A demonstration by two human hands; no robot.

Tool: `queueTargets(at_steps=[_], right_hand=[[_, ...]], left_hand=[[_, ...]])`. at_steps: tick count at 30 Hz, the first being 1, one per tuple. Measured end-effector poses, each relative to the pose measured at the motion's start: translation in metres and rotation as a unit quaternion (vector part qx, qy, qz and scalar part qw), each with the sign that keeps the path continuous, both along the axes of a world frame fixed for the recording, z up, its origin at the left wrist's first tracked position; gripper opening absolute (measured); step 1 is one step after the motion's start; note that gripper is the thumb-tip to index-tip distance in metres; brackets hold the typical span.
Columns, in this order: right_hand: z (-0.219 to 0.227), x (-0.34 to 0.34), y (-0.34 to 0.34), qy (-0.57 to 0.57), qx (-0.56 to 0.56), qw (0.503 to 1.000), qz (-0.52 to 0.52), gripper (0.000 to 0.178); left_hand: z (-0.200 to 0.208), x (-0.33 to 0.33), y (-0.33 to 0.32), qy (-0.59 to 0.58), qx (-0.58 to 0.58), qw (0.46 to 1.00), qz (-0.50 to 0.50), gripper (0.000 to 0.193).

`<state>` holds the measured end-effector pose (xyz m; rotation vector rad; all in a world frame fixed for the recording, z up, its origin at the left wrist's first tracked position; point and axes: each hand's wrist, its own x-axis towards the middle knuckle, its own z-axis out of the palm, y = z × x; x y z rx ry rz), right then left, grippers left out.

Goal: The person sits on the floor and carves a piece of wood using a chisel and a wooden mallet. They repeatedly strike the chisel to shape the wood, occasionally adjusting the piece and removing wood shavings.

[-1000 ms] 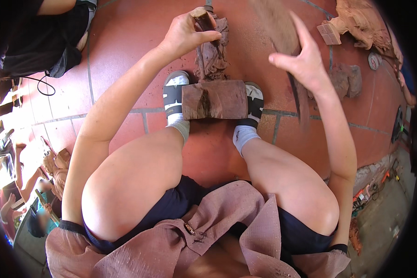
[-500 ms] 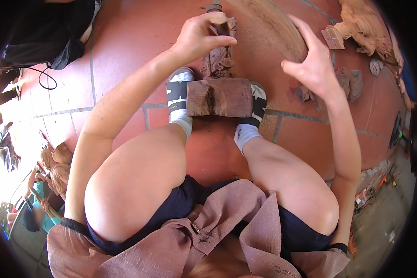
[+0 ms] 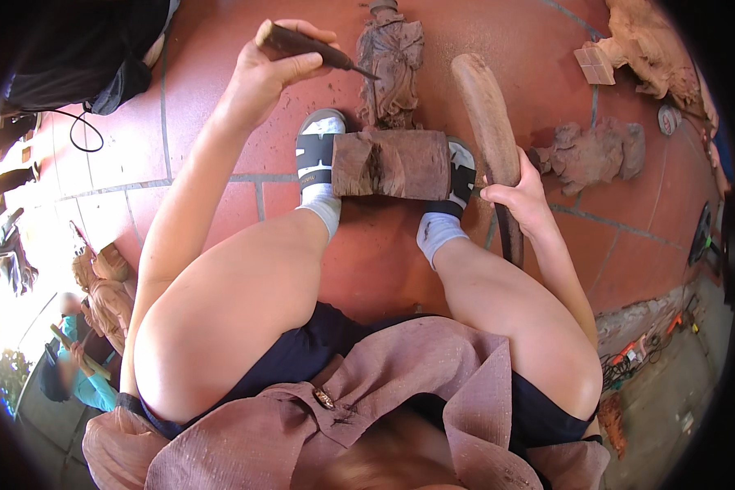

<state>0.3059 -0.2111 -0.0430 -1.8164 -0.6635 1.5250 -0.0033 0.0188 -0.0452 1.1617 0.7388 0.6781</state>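
My left hand (image 3: 261, 77) is closed round the dark handle of a carving chisel (image 3: 314, 51), whose thin blade points right, its tip over or beside the carved wooden figure (image 3: 388, 69); contact cannot be told. The figure lies on the floor beyond my feet, its thick rectangular base block (image 3: 392, 166) toward me and between my sandals. On the right, my right hand (image 3: 527, 196) grips a long, slightly curved wooden mallet (image 3: 490, 114) near its narrower dark end. The mallet's thick, pale end points away from me, right of the figure and apart from it.
A second brown carving (image 3: 596, 155) lies right of the mallet. Farther right are a large, lighter wood carving (image 3: 649, 49) and a small round tin (image 3: 669, 120). A black bag (image 3: 82, 57) lies at the far left. Another person in a teal top (image 3: 90, 384) works at lower left.
My left hand moved left and slightly down, bringing the chisel into clear view. The mallet swung down toward me, and my right hand, spread before, closed on it. The figure barely shifted.
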Motion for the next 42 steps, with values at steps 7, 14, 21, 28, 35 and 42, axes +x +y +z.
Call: queueTargets(at_steps=[7,14,21,28,35,42], right_hand=[[-0.001,-0.001,0.001,0.024,-0.017,0.999,-0.033,0.067],[0.000,-0.009,0.003,0.025,0.007,1.000,-0.013,0.069],[0.006,-0.016,0.001,0.028,-0.002,0.999,-0.015,0.067],[0.000,-0.013,-0.006,0.102,-0.054,0.993,-0.033,0.066],[-0.005,-0.013,-0.005,0.092,-0.080,0.992,-0.022,0.054],[-0.013,-0.004,-0.005,0.131,-0.090,0.986,-0.057,0.048]], left_hand=[[0.001,0.021,-0.040,0.029,0.019,0.998,-0.057,0.027],[-0.005,0.045,-0.047,0.118,0.115,0.980,-0.115,0.026],[-0.009,0.024,-0.021,0.052,0.077,0.996,-0.009,0.034],[-0.011,-0.024,-0.001,-0.049,-0.063,0.996,0.047,0.029],[-0.012,-0.021,0.004,-0.040,-0.044,0.996,0.061,0.033],[-0.024,0.005,0.006,0.089,0.021,0.993,0.070,0.024]])
